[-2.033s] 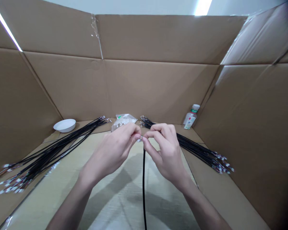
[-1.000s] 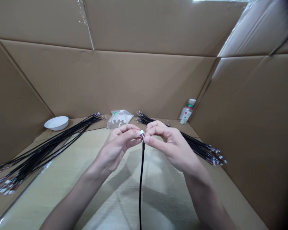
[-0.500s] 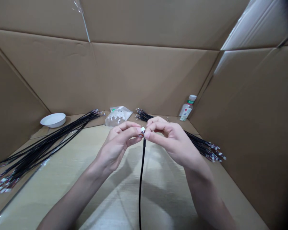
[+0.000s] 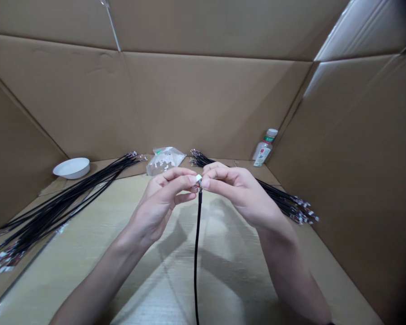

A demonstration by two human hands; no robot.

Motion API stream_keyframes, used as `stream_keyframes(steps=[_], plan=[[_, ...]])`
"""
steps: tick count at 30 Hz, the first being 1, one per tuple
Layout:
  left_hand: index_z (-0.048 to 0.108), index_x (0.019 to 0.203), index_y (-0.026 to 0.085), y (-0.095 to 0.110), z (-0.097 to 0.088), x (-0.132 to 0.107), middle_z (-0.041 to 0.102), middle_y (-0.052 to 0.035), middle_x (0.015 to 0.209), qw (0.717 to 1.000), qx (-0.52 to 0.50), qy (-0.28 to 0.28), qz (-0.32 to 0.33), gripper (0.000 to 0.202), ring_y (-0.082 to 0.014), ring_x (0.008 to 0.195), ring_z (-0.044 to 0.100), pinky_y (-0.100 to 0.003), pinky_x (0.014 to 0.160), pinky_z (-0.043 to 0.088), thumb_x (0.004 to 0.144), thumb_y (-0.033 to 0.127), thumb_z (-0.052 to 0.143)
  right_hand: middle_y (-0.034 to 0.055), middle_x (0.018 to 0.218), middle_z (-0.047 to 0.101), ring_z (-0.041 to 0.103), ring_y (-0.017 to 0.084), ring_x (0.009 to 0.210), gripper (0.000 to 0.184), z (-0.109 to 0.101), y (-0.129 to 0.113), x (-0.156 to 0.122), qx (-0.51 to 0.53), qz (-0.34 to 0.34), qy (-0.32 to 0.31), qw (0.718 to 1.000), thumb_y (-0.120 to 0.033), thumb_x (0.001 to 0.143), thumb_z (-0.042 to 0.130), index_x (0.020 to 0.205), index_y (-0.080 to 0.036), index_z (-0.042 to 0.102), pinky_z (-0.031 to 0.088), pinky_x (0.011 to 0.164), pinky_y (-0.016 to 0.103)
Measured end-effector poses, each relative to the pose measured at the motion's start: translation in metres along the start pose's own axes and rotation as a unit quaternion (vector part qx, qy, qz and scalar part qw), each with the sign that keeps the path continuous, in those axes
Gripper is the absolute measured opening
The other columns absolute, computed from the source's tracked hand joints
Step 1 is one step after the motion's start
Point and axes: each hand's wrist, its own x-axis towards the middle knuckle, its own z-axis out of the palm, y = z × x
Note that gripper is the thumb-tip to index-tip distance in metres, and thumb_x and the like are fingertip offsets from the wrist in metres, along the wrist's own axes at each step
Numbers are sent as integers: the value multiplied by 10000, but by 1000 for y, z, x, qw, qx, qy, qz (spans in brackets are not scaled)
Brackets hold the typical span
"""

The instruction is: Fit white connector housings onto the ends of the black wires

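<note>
A small white connector (image 4: 198, 178) sits between my fingertips in the middle of the view. From it, thin coloured wires run into a black cable (image 4: 196, 253) that hangs down toward the near edge. My left hand (image 4: 162, 198) is closed in a pinch on the connector's left side. On the right side, thumb and fingers of my right hand (image 4: 242, 192) pinch at the connector and its wires. The fingertips hide part of the connector and the wire ends, so which wire each finger touches cannot be made out.
Bundled black cables (image 4: 67, 198) with white plugs lie at the left; another bundle (image 4: 287, 201) lies behind my right hand. A clear bag of small white pieces (image 4: 165, 160), a white bowl (image 4: 71, 168) and a plastic bottle (image 4: 264, 148) stand along the back cardboard wall (image 4: 209, 104).
The view has shifted slightly, so most things sit a little higher and further left. Both hands keep their pinch on the connector and its wires.
</note>
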Motion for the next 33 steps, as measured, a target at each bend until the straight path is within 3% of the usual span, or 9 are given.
stream_keyframes(steps=[6, 9, 13, 15, 17, 22, 24, 27, 33], plan=[[790, 800, 206, 2, 2, -3, 717, 27, 788, 1000, -18, 5, 11, 119, -64, 708, 646, -138, 661, 556, 743, 236, 890, 2, 869, 658, 617, 174, 891, 205, 4, 3, 3, 18, -18, 8, 1000, -274, 944, 654, 749, -212, 663, 490, 892, 350], [788, 812, 213, 3, 3, -3, 718, 29, 802, 999, -21, 20, 25, 130, -70, 721, 648, -141, 667, 558, 749, 265, 888, 11, 892, 644, 616, 178, 901, 202, 15, 4, 1, -47, -55, 77, 994, -255, 960, 644, 763, -212, 654, 497, 876, 350], [780, 841, 201, 2, 3, -1, 719, 28, 838, 998, -24, 49, 26, 153, -71, 730, 646, -150, 685, 560, 746, 260, 884, 49, 1026, 637, 597, 226, 1036, 103, 31, 8, -5, -243, -172, 233, 926, -193, 961, 670, 865, -231, 678, 474, 954, 420], [780, 844, 199, 1, 3, 0, 722, 28, 850, 998, -29, 46, 24, 148, -71, 747, 651, -149, 705, 563, 750, 252, 881, 69, 1063, 636, 568, 252, 1084, 92, 35, 8, -8, -331, -222, 255, 881, -180, 976, 652, 907, -238, 675, 450, 987, 459], [782, 835, 206, 1, 3, 0, 725, 30, 853, 999, -29, 36, 29, 127, -71, 758, 656, -149, 715, 566, 761, 253, 873, 81, 1083, 634, 547, 259, 1103, 96, 34, 8, -9, -363, -236, 248, 867, -171, 987, 629, 924, -232, 667, 440, 997, 467], [784, 870, 233, 8, -4, -2, 738, 19, 878, 990, 94, 10, 109, 89, -109, 810, 669, -207, 774, 582, 805, 248, 843, 43, 1029, 617, 589, 212, 1046, 132, 20, 2, -6, -171, -145, 135, 965, -193, 979, 638, 852, -222, 664, 464, 994, 420], [791, 956, 254, 13, -9, -3, 730, 23, 829, 976, 153, -13, 156, 131, -112, 794, 663, -204, 766, 569, 833, 219, 821, 29, 1004, 609, 596, 198, 1022, 166, 16, 2, -2, -76, -108, 77, 988, -225, 973, 642, 809, -220, 660, 474, 994, 407], [805, 949, 257, 19, -14, -1, 721, 26, 803, 963, 183, -61, 189, 105, -97, 777, 654, -171, 737, 550, 868, 191, 792, 19, 991, 593, 585, 182, 1000, 195, 16, 6, 2, 34, -75, 22, 996, -261, 972, 644, 782, -219, 651, 480, 983, 386], [776, 913, 236, 19, -19, 5, 710, 22, 886, 969, 151, -115, 157, 73, -94, 804, 653, -179, 754, 561, 902, 176, 734, 21, 966, 554, 542, 182, 977, 155, 16, 13, 5, 122, -53, -29, 991, -300, 989, 640, 859, -226, 678, 452, 973, 369]])
